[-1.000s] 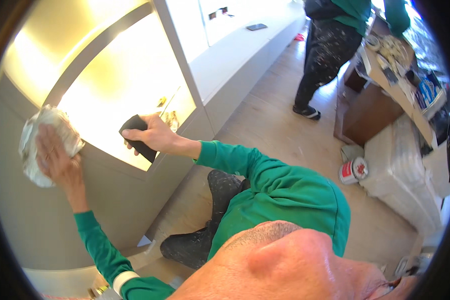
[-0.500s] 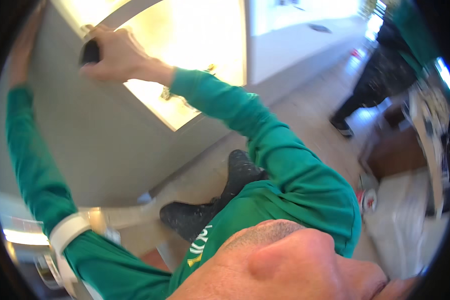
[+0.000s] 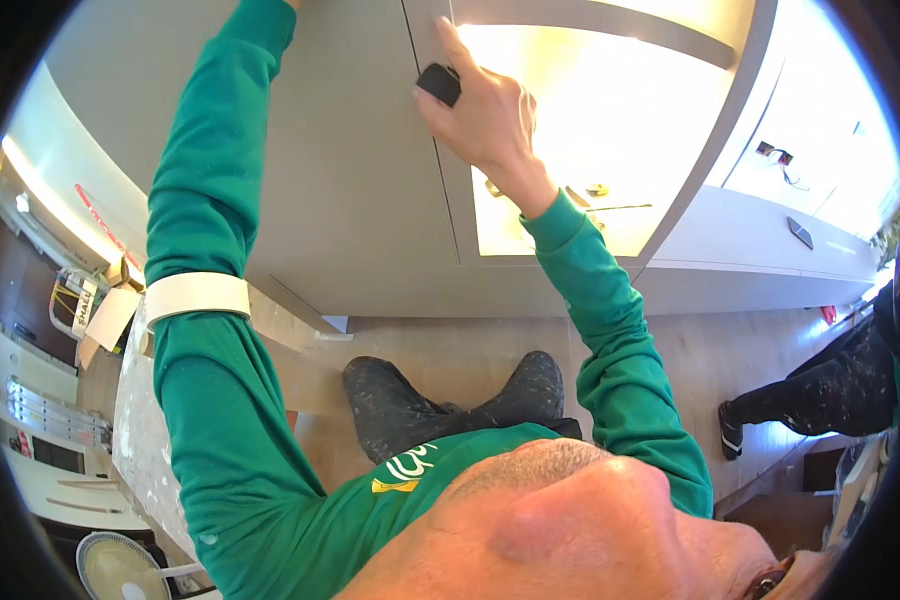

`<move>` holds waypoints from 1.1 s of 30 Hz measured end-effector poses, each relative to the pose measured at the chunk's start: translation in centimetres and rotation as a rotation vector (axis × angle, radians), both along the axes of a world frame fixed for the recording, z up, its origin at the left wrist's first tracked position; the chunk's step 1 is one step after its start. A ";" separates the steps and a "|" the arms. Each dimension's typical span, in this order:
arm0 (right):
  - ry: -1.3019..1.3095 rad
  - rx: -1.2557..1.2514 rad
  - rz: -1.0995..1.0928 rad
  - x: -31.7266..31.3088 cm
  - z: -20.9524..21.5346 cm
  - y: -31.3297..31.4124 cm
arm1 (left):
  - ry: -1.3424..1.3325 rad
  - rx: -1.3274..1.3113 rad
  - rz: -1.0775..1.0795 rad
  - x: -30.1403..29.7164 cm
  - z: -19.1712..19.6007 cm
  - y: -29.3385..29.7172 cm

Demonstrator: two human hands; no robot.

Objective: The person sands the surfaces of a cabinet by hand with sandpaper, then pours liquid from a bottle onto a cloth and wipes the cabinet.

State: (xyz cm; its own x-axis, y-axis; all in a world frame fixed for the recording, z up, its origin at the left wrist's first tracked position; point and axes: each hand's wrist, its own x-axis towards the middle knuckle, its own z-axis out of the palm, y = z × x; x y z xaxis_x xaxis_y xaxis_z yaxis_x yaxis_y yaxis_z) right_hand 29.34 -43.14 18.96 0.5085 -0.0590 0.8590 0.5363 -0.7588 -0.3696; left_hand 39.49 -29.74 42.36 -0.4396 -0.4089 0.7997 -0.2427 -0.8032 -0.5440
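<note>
In the head view, the right hand [image 3: 490, 120] is raised against the grey cabinet panel [image 3: 350, 180], its fingers clasped around a small black block [image 3: 439, 84] that it presses flat on the panel's edge, beside a vertical seam. Just to the right of that hand lies a brightly lit recess [image 3: 610, 120], with a few small bits of hardware [image 3: 595, 190] on its floor just below the wrist. The left arm in a green sleeve [image 3: 210, 200] reaches up past the top edge of the picture, so the left hand is out of sight and its grip cannot be told. A white band [image 3: 197, 296] wraps that sleeve. Far off to the right of the right hand, another person's dark trouser leg [image 3: 820, 395] stands on the wooden floor [image 3: 690, 350].
</note>
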 end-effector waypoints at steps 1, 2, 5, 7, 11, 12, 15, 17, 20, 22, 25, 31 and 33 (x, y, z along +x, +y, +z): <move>0.013 0.002 0.002 0.0 -1.0 -0.1 | 0.019 0.008 -0.011 -0.3 -0.7 0.0; 0.021 0.081 0.095 -0.2 -1.9 -0.3 | 0.038 0.017 -0.022 -0.8 -1.5 0.0; 0.060 0.380 0.361 -1.0 -2.8 -0.5 | 0.104 0.064 -0.002 -2.7 -3.8 0.8; 0.083 0.556 0.376 -1.1 -2.9 -2.6 | 0.176 0.068 -0.054 -2.5 -7.0 0.2; 0.056 0.833 0.545 -0.9 -1.3 -3.8 | 0.329 0.101 -0.006 -4.4 -11.1 1.2; 0.064 0.819 0.537 -0.7 -0.9 -3.7 | 0.351 0.111 0.002 -4.7 -11.5 1.5; 0.088 0.802 0.509 0.0 0.1 -3.0 | 0.377 0.084 0.022 -4.7 -10.7 1.3; 0.072 0.769 0.461 0.8 0.5 -2.7 | 0.356 0.054 0.009 -4.1 -9.7 0.9; -0.074 0.703 0.419 2.2 1.4 -2.3 | 0.306 -0.015 -0.012 -2.0 -7.2 0.3; -0.179 0.701 0.525 2.1 2.9 -0.5 | 0.230 -0.058 0.065 -1.4 -4.1 1.8; -0.066 0.697 0.374 2.7 1.9 -0.6 | 0.149 -0.097 0.033 -0.1 -2.1 1.0; -0.064 0.681 0.252 2.4 2.8 -0.5 | 0.063 -0.120 -0.017 -0.1 -2.5 -0.1; -0.096 0.600 0.189 1.9 5.5 -0.4 | 0.071 -0.123 -0.021 0.0 -2.5 0.1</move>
State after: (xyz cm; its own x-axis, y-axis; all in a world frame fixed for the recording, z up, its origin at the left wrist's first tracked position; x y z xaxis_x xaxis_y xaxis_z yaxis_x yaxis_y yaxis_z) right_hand 31.27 -43.51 24.47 0.4794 -0.4612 0.7467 0.6927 -0.3236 -0.6446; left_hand 39.47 -29.63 39.84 -0.3877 -0.2973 0.8725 -0.2946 -0.8570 -0.4229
